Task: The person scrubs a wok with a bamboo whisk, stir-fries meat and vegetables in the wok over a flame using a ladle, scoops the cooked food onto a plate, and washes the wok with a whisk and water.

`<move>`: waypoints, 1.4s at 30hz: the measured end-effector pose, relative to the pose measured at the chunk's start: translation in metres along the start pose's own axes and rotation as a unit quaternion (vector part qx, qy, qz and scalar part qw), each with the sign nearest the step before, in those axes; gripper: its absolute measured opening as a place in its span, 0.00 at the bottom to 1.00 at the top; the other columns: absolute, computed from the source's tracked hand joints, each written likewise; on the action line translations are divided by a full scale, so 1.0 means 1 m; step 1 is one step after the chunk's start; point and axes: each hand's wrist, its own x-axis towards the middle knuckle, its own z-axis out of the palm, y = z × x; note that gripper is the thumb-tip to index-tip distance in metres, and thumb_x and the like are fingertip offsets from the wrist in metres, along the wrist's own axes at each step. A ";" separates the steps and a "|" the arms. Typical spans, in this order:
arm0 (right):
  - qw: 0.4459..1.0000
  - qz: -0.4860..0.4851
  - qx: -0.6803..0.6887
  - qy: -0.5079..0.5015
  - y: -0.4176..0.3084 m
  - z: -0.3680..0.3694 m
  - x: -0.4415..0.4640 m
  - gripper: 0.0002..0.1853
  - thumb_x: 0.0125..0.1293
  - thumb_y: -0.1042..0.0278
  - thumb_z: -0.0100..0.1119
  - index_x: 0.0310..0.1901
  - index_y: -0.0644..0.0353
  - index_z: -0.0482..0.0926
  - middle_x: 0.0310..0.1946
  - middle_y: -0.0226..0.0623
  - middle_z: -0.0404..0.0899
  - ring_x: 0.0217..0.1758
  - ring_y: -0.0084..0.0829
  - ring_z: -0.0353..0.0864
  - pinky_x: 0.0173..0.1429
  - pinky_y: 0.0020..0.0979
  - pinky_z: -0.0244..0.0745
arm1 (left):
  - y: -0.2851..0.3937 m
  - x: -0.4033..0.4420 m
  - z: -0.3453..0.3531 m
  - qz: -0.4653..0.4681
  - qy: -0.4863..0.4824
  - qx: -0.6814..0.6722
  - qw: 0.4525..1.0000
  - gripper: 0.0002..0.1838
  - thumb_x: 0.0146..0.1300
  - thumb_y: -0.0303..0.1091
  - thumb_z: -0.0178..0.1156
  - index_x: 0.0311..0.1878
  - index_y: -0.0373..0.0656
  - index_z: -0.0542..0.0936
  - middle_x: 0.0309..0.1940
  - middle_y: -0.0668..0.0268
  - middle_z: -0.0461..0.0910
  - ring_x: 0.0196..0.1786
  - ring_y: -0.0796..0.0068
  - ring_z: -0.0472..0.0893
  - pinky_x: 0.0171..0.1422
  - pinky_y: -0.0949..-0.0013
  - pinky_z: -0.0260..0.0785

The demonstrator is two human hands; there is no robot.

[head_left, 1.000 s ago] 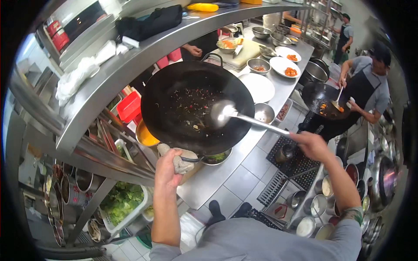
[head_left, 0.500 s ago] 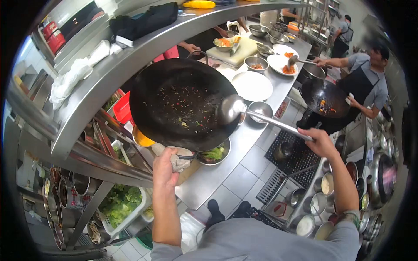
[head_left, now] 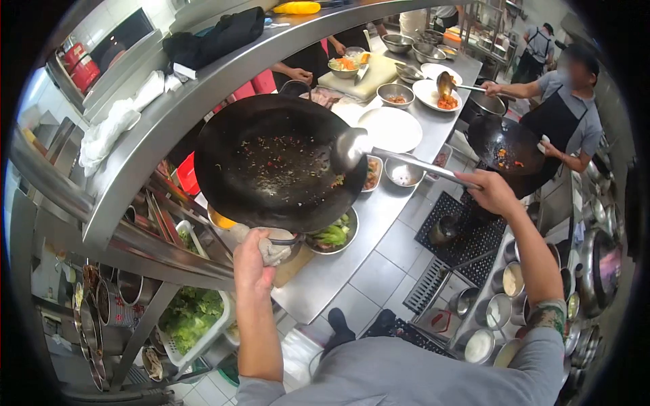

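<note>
My left hand [head_left: 253, 262] is closed round a folded grey cloth [head_left: 272, 247] and the handle of a big black wok [head_left: 271, 179]. The wok is lifted over the steel counter, tilted so that its inside faces me. Small chopped bits and an oily sheen cover its bottom. My right hand [head_left: 491, 191] grips the long handle of a steel ladle [head_left: 351, 150], whose bowl is at the wok's right side. Below the wok's near rim, partly hidden, stands a steel bowl of green vegetables [head_left: 333, 233]. An empty white plate [head_left: 391, 130] lies just beyond the ladle.
A steel shelf [head_left: 162, 111] curves above the counter on the left. Farther back are a cutting board [head_left: 362, 78] and bowls. At the right, a co-worker [head_left: 558, 111] holds another wok [head_left: 504, 145] and a ladle. Pots of seasonings [head_left: 479, 345] line the lower right.
The wok and my left hand have shifted slightly left. My right hand and the ladle have moved a little up and left. The co-worker's ladle has risen from the food on the plate.
</note>
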 end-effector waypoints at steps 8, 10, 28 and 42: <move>0.997 0.027 -0.005 0.078 -0.043 0.094 0.003 0.32 0.64 0.78 0.55 0.66 0.30 0.78 0.37 0.41 0.79 0.39 0.47 0.83 0.45 0.44 0.79 | -0.007 0.028 0.034 0.108 -0.005 0.030 0.994 0.05 0.64 0.27 0.57 0.42 0.38 0.77 0.31 0.60 0.82 0.30 0.66 0.85 0.34 0.62 0.81; 0.997 0.035 -0.026 0.068 -0.026 0.083 -0.016 0.33 0.64 0.78 0.56 0.67 0.29 0.77 0.36 0.40 0.78 0.38 0.48 0.83 0.44 0.45 0.79 | -0.011 0.047 0.030 0.137 -0.015 0.045 0.989 0.05 0.63 0.26 0.55 0.42 0.39 0.74 0.31 0.62 0.81 0.28 0.70 0.83 0.33 0.64 0.81; 0.939 0.087 0.255 0.215 -0.073 0.096 -0.182 0.34 0.63 0.82 0.61 0.73 0.50 0.73 0.51 0.39 0.86 0.36 0.19 0.79 0.41 0.24 0.75 | -0.038 -0.086 0.059 0.004 -0.029 0.024 0.999 0.10 0.69 0.33 0.55 0.43 0.36 0.79 0.38 0.55 0.84 0.35 0.59 0.86 0.37 0.55 0.82; 0.758 0.526 0.230 0.310 -0.288 0.139 -0.567 0.17 0.68 0.56 0.68 0.49 0.60 0.79 0.22 0.36 0.75 0.24 0.31 0.75 0.32 0.36 0.71 | -0.138 -0.313 0.067 -0.290 -0.358 0.012 0.888 0.08 0.63 0.25 0.60 0.43 0.32 0.80 0.40 0.55 0.85 0.42 0.59 0.87 0.48 0.59 0.82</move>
